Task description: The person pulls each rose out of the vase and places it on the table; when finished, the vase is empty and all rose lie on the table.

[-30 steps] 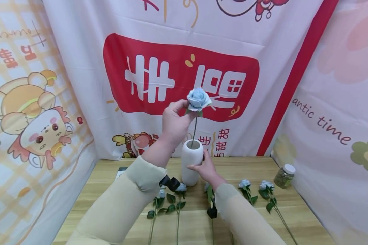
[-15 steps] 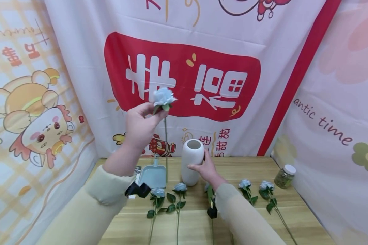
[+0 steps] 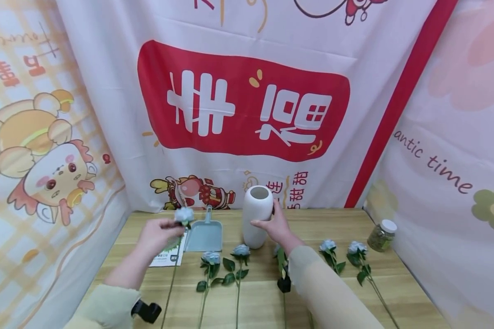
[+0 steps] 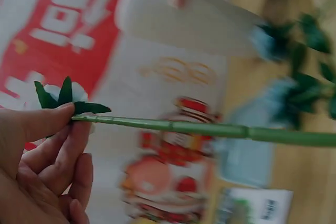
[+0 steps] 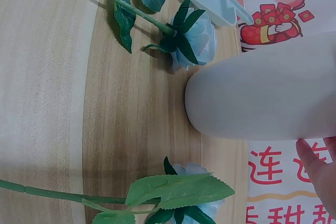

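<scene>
In the head view my left hand (image 3: 160, 235) holds a pale blue artificial rose (image 3: 184, 214) low over the left of the table. Its thumb and forefinger pinch the green stem (image 4: 210, 128) just below the leaves under the bloom, as the left wrist view shows. My right hand (image 3: 277, 226) grips a white vase (image 3: 255, 224) from the right, thumb across the front. The vase stands upright with its mouth bare of stems. Close to the vase base lies another blue rose (image 3: 241, 251), with a further rose (image 3: 211, 258) to its left.
A light blue dustpan (image 3: 206, 237) lies left of the vase, beside a white and green printed packet (image 3: 173, 253). Two more roses (image 3: 357, 249) lie at right, and one is partly hidden by the right sleeve. A white-lidded jar (image 3: 382, 236) stands at the right edge.
My left hand has carried the rose from over the vase mouth to the left and down toward the table. The dustpan and packet have come into view. My right hand stays on the vase.
</scene>
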Available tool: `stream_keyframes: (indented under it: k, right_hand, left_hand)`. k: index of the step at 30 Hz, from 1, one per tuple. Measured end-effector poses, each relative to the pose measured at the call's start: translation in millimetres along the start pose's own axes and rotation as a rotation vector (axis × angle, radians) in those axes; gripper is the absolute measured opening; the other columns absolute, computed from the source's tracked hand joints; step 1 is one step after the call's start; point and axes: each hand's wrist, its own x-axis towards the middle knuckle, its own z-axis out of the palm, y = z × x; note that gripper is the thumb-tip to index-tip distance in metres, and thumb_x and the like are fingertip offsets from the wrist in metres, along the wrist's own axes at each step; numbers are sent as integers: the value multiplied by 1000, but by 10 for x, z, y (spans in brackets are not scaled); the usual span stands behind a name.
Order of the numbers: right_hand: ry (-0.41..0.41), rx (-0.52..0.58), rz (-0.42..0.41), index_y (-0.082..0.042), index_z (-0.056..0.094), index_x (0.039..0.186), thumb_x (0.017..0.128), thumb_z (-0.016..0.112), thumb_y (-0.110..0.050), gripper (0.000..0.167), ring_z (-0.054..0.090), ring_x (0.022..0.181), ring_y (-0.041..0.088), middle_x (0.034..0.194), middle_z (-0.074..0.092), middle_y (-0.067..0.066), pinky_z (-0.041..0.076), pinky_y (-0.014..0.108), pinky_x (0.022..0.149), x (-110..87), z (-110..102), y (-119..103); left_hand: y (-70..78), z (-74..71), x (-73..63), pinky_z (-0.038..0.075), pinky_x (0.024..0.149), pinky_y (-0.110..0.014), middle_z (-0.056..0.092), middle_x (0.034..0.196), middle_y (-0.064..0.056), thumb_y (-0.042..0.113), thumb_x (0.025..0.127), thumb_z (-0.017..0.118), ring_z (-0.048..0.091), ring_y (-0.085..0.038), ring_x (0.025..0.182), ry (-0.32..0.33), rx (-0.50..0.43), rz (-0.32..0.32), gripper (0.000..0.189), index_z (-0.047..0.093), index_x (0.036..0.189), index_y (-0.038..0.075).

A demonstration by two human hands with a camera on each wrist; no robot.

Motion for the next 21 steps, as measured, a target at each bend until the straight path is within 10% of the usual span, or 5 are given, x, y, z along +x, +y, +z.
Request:
stream_keyframes:
  k: [10,21]
  right_hand:
    - [-4,-5,6,-21,35,148,66,93,-23,100,40,136,29,148,44,6,31,53,111,9,2,4]
    - [1,-1,13,-21,34,149,68,92,-24,101,39,136,30,149,43,7,31,54,111,-4,-19,35]
  left_hand:
    - [-1135,511,-11,48,63,-35,70,82,-13,12,77,81,59,-23,73,-26,138,-168,18,73,81,-3]
    - [-1478,749,-87,49,67,-36,68,82,-9,10,75,81,59,-23,76,18,137,-179,16,72,80,-2]
